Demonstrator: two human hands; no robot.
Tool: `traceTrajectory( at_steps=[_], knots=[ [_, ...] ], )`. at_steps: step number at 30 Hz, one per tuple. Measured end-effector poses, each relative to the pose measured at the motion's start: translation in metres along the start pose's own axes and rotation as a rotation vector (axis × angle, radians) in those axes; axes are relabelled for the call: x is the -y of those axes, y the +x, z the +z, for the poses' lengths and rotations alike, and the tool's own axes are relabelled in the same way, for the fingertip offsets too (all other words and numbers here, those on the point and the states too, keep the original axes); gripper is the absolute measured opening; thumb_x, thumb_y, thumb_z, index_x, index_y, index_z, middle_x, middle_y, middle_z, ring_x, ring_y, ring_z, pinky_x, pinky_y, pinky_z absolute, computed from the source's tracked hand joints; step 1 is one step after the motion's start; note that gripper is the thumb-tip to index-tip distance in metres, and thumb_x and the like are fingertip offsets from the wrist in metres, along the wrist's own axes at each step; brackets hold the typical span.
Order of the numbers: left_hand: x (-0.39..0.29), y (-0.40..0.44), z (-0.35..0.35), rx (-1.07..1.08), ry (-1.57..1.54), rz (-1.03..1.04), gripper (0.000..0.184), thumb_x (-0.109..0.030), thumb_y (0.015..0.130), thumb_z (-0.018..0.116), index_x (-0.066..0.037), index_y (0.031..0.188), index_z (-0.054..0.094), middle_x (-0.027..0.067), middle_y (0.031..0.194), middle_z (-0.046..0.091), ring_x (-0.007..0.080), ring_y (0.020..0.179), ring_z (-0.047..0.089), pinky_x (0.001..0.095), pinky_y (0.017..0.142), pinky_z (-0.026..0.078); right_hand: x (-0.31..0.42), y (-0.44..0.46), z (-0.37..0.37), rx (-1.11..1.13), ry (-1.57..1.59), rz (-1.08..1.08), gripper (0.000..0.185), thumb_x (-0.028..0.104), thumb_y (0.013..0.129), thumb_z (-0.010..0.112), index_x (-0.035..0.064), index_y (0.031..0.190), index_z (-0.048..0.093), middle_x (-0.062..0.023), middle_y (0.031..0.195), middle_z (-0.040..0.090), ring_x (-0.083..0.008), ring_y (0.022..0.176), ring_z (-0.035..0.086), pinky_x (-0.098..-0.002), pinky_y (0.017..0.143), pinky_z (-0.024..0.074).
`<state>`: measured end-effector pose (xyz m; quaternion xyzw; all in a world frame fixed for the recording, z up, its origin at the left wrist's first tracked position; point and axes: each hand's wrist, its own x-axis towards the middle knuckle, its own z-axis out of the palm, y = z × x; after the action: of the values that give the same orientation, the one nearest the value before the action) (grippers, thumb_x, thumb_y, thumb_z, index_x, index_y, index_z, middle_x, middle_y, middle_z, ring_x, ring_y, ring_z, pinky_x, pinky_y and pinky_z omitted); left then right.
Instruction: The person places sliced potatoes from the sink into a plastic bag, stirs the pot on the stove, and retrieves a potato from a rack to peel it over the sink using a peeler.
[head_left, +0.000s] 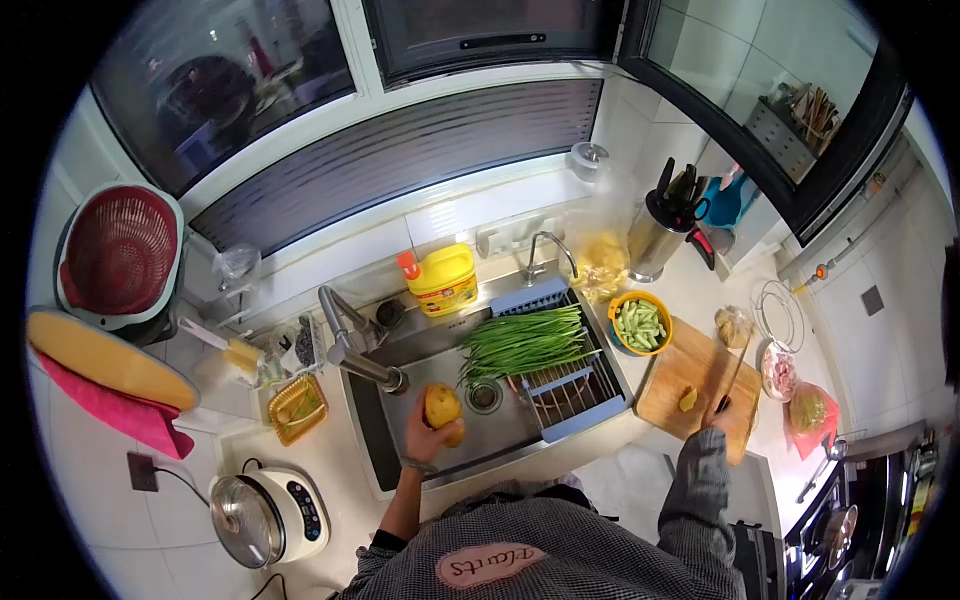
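Over the left side of the steel sink [385, 455], my left hand [424, 442] is closed around a yellow potato [442, 404]; a second potato may sit beneath it, but I cannot tell. My right hand [732, 413] grips the dark handle of a kitchen knife [738, 366] at the wooden cutting board [668, 383]. The blade lies over the board and is hard to make out. Left of the knife is a small yellow piece [688, 399]. Long green chives [525, 342] lie across the blue drying rack [585, 420] in the sink.
A bent faucet [350, 335] rises at the sink's left, with a yellow detergent jug [444, 280] behind. A yellow-rimmed colander [640, 323] holds chopped green pieces. Farther right stand a knife holder [655, 235], a meat bowl [778, 371] and the stove [850, 510]. An electric cooker [268, 518] sits left.
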<state>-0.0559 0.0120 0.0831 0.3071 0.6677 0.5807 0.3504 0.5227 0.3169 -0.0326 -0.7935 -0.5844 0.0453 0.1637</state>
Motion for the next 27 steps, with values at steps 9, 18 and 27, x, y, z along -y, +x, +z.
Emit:
traceTrajectory(
  at_steps=[9, 18, 27],
  knots=[
    [0.015, 0.004, 0.001, -0.036, -0.415, -0.031, 0.062, -0.015, 0.076, 0.077, -0.003, 0.128, 0.046, 0.0081, 0.114, 0.059, 0.02, 0.099, 0.061, 0.0375, 0.087, 0.051, 0.221, -0.207, -0.094, 0.057, 0.779, -0.413, 0.019, 0.007, 0.086, 0.061, 0.0022, 0.102, 0.055, -0.0115, 0.074, 0.059, -0.0172, 0.066, 0.058, -0.0295, 0.063, 0.0481],
    [-0.018, -0.014, 0.012, 0.051, 0.033, -0.006, 0.065, -0.01, 0.071, 0.079, -0.001, 0.127, 0.047, 0.0082, 0.11, 0.06, 0.016, 0.098, 0.059, 0.0316, 0.087, 0.048, 0.338, -0.294, -0.163, 0.235, 0.662, -1.132, 0.04, 0.019, 0.081, 0.065, 0.016, 0.121, 0.059, -0.0064, 0.071, 0.057, -0.0244, 0.056, 0.059, -0.0335, 0.052, 0.0514],
    [-0.03, -0.032, 0.006, -0.01, 0.05, 0.199, 0.059, -0.02, 0.083, 0.066, 0.001, 0.133, 0.043, 0.012, 0.119, 0.056, 0.022, 0.11, 0.055, 0.0348, 0.097, 0.041, 0.334, -0.315, -0.162, 0.213, 0.463, -1.317, 0.052, 0.028, 0.082, 0.062, 0.02, 0.133, 0.054, -0.0042, 0.072, 0.048, -0.0205, 0.051, 0.053, -0.0331, 0.049, 0.0492]
  ],
)
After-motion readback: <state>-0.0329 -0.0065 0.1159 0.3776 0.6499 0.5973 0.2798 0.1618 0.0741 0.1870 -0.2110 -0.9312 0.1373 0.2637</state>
